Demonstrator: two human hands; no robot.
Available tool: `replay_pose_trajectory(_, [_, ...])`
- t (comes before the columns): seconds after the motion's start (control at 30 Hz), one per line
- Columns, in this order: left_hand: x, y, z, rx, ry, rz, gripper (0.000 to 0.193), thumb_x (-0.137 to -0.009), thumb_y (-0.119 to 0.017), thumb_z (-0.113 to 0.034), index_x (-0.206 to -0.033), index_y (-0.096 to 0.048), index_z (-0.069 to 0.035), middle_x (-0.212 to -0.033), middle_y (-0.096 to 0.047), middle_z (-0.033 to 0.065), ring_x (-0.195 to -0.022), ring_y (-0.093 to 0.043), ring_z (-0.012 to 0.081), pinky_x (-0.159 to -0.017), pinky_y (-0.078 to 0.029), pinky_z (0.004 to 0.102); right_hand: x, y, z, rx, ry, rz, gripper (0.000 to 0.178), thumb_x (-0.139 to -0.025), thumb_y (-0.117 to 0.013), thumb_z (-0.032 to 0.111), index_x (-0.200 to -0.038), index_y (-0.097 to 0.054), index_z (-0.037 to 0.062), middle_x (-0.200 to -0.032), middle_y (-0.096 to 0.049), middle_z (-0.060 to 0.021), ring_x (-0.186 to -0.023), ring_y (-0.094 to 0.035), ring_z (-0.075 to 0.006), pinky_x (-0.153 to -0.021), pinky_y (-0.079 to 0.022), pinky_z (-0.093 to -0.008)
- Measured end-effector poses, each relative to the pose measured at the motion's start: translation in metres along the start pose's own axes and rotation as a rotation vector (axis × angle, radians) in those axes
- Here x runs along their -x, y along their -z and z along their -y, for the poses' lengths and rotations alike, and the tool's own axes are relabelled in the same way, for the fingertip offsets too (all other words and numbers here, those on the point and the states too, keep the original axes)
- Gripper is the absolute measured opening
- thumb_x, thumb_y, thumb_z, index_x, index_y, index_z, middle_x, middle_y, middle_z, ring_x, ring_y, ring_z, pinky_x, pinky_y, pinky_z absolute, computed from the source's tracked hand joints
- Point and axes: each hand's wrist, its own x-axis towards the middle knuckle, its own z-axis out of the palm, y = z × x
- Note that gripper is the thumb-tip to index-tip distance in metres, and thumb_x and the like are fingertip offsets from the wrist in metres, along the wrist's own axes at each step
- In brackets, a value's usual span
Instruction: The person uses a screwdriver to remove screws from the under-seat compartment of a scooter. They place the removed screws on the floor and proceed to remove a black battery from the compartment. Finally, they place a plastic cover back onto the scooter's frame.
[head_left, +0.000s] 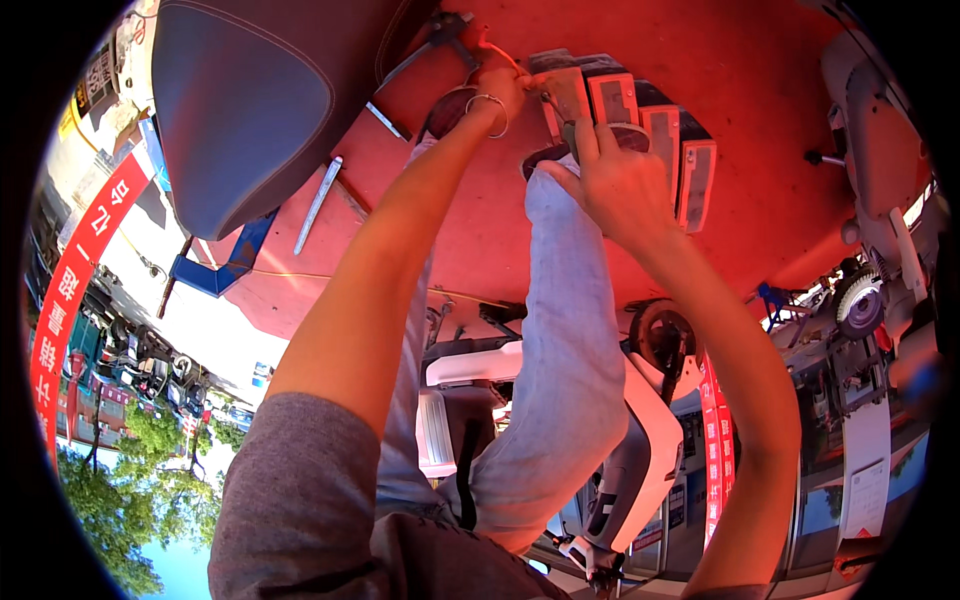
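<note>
Several boxy blocks with grey fronts, like battery blocks, stand in a curved row on the red floor. At the row's left end my left hand, with a bracelet at the wrist, is closed around an orange wire. My right hand is closed on a slim tool that looks like a screwdriver. Its thin shaft points toward the left hand and the end block. The tool's tip is too small to make out. My shoe is partly behind the right hand.
A large dark padded seat fills the upper left. Near it lie a metal bar and a blue metal frame. A white scooter body is beside my leg. Another scooter stands at right; a red banner hangs left.
</note>
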Motion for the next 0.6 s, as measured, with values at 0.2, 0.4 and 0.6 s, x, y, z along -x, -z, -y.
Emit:
replay_pose_trajectory(0.2, [0.002, 0.001, -0.002, -0.071, -0.032, -0.01, 0.02, -0.08, -0.05, -0.021, -0.081, -0.067, -0.009, -0.076, -0.064, 0.0106, -0.073, -0.062, 0.0244, -0.068, -0.047, 0.0326, -0.001, -0.007, -0.004, 0.093, 0.259, -0.083, 0.026, -0.073, -0.058, 0.015, -0.093, -0.049, 0.0009, -0.081, -0.051, -0.0062, -0.057, -0.055, -0.0149, -0.046, -0.044, -0.0242])
replay_pose_trajectory(0.4, [0.002, 0.003, -0.003, 0.008, 0.027, 0.014, 0.023, -0.081, -0.048, -0.023, -0.082, -0.067, -0.01, -0.076, -0.064, 0.0091, -0.073, -0.062, 0.0211, -0.068, -0.048, 0.0315, 0.006, -0.006, -0.008, 0.113, 0.225, -0.044, 0.032, -0.067, -0.056, 0.009, -0.096, -0.05, -0.0004, -0.082, -0.051, -0.0065, -0.059, -0.053, -0.015, -0.05, -0.044, -0.0231])
replay_pose_trajectory(0.6, [0.004, 0.006, -0.004, -0.001, 0.039, 0.042, 0.024, -0.082, -0.049, -0.024, -0.085, -0.067, -0.009, -0.076, -0.065, 0.008, -0.074, -0.062, 0.0203, -0.069, -0.048, 0.0301, 0.017, -0.016, -0.012, 0.087, 0.155, -0.016, 0.034, -0.068, -0.058, 0.01, -0.099, -0.05, -0.001, -0.097, -0.052, -0.0104, -0.053, -0.052, -0.0155, -0.047, -0.044, -0.0233])
